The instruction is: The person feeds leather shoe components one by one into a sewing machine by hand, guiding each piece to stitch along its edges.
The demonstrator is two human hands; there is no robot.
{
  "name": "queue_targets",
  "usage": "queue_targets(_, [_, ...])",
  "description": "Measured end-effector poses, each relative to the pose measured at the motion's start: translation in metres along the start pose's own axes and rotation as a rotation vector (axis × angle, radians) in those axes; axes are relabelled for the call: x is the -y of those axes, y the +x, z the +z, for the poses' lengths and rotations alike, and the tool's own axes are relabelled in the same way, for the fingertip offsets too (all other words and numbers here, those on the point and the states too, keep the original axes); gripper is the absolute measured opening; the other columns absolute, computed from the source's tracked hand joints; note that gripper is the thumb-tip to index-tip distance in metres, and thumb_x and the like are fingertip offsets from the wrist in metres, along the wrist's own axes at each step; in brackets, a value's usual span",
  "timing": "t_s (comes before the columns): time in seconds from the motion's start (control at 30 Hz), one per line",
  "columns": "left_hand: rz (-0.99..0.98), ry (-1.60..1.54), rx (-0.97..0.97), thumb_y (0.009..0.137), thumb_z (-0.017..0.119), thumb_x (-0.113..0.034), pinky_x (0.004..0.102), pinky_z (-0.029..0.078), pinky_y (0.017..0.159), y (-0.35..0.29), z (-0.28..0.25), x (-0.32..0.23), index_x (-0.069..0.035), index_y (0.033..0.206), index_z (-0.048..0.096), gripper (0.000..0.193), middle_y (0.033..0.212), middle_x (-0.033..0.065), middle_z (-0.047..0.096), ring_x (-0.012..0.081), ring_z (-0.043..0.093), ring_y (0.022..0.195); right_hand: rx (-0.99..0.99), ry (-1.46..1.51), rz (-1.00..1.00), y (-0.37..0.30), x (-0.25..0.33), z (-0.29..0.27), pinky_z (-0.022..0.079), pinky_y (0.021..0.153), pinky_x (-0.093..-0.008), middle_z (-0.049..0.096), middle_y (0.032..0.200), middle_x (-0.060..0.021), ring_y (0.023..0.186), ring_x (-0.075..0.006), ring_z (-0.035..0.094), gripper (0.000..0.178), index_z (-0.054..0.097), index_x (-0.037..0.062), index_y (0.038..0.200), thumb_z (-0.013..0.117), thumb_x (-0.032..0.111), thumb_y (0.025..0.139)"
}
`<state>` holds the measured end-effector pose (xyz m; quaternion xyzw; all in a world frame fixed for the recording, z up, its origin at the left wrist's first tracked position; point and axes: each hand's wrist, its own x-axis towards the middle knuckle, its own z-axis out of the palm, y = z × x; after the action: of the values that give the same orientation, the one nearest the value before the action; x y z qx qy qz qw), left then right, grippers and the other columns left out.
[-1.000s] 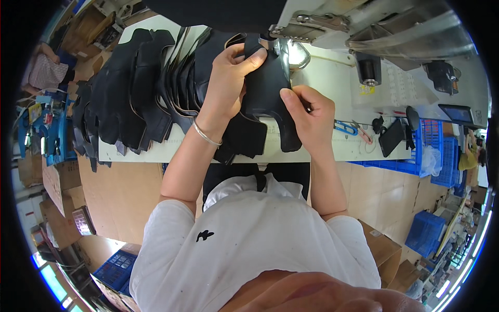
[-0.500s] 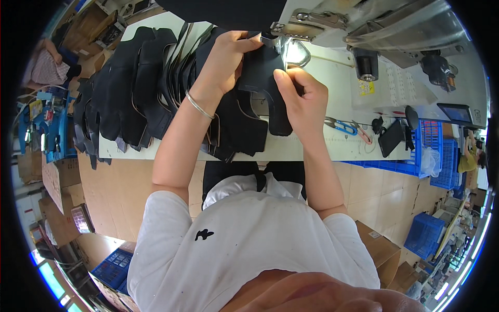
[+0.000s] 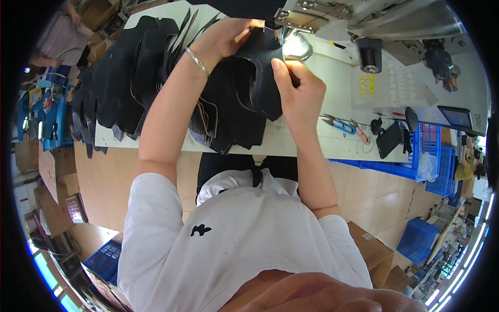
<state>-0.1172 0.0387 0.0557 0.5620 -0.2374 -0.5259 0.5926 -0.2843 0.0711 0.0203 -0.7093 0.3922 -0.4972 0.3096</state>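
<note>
A black curved piece (image 3: 267,78), which looks like a shoe upper, lies under the sewing machine (image 3: 317,21) at the lit stitching spot. My right hand (image 3: 302,93) pinches its right edge between thumb and bent fingers. On the far left of the same piece is my left hand (image 3: 228,37), a bangle on its wrist. Its fingers curl onto the piece near the presser foot, and their tips are partly hidden by the machine head. More black pieces (image 3: 236,114) lie beneath and beside the held one, below my left forearm.
Overlapping stacks of black pieces (image 3: 122,78) cover the table's left side. Blue-handled thread snips (image 3: 340,125), pink-handled scissors (image 3: 360,133) and a black phone-like object (image 3: 390,139) lie right. A blue basket (image 3: 429,140) stands beyond the white table (image 3: 312,148). Another person (image 3: 62,39) is at far left.
The held piece has turned and moved further under the machine, its lower end now higher. My left hand has slid up and away; my right hand has shifted slightly up.
</note>
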Motion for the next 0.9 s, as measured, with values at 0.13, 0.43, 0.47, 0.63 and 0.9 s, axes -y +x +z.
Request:
queue_targets(0.13, [-0.057, 0.080, 0.077, 0.095, 0.053, -0.004, 0.0214, 0.056, 0.077, 0.004, -0.002, -0.003, 0.000, 0.101, 0.060, 0.010, 0.094, 0.0057, 0.061, 0.0130, 0.063, 0.082, 0.028, -0.101, -0.030, 0.009, 0.002, 0.000, 0.036, 0.047, -0.0325, 0.047, 0.054, -0.0118, 0.044, -0.0224, 0.043, 0.033, 0.055, 0.0003, 0.065, 0.069, 0.023, 0.085])
queue_targets(0.43, [0.108, -0.027, 0.164, 0.094, 0.053, -0.046, 0.0329, 0.055, 0.066, 0.025, -0.037, 0.050, -0.012, 0.110, 0.062, 0.038, 0.093, 0.0013, 0.069, 0.0120, 0.067, 0.081, -0.010, -0.139, -0.096, 0.011, -0.006, 0.001, 0.037, 0.047, -0.0337, 0.051, 0.051, -0.0111, 0.043, -0.0258, 0.048, 0.032, 0.060, 0.0026, 0.064, 0.069, 0.025, 0.085])
queue_targets(0.47, [0.155, -0.014, 0.119, 0.094, 0.051, -0.051, 0.0315, 0.055, 0.065, -0.009, -0.015, 0.039, -0.012, 0.109, 0.062, 0.044, 0.090, 0.0030, 0.068, 0.0144, 0.067, 0.076, 0.001, -0.168, -0.090, 0.011, -0.010, -0.001, 0.038, 0.047, -0.0339, 0.052, 0.052, -0.0116, 0.044, -0.0264, 0.050, 0.031, 0.061, 0.0028, 0.065, 0.068, 0.025, 0.085])
queue_targets(0.63, [0.122, -0.047, 0.176, 0.099, 0.048, -0.043, 0.0303, 0.058, 0.055, -0.092, 0.006, 0.074, 0.000, 0.105, 0.054, 0.044, 0.088, 0.0095, 0.065, 0.0179, 0.068, 0.071, 0.072, -0.216, -0.154, 0.012, -0.008, -0.007, 0.040, 0.047, -0.0341, 0.055, 0.056, -0.0139, 0.047, -0.0281, 0.054, 0.028, 0.064, 0.0031, 0.069, 0.067, 0.025, 0.086])
queue_targets(0.9, [0.191, -0.134, 0.311, 0.098, 0.054, -0.023, 0.0220, 0.040, 0.035, -0.093, 0.014, 0.083, 0.000, 0.102, 0.057, 0.023, 0.079, 0.0128, 0.067, 0.0131, 0.059, 0.048, -0.298, 0.118, -0.193, 0.010, -0.020, -0.037, 0.048, 0.067, -0.0268, 0.065, 0.080, -0.0050, 0.072, -0.0114, 0.063, 0.026, 0.058, 0.0029, 0.111, 0.065, 0.017, 0.090])
